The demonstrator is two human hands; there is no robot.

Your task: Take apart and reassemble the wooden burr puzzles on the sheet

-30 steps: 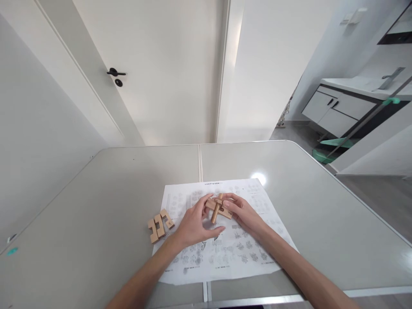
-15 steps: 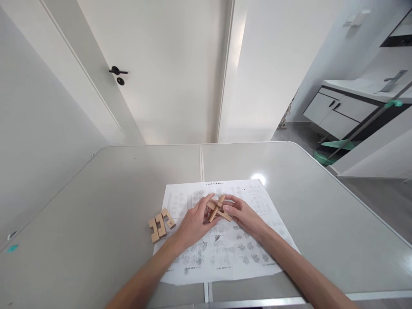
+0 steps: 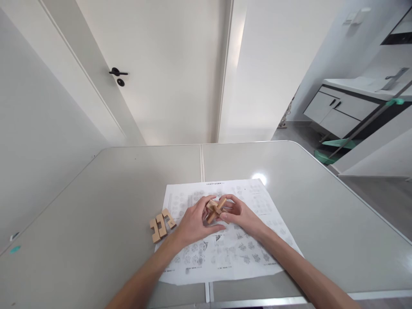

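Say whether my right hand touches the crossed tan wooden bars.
Touching: the head view shows the right hand, its thumb against the crossed tan wooden bars.

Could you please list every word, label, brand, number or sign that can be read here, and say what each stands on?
Printed sheet: a heading along its far edge and small captions, all too small and blurred to read.
Rightmost loose wooden piece: one small dark mark, too small to make out.
Crossed wooden pieces at the hands: no readable marking shows.
So there is no text I can quote.
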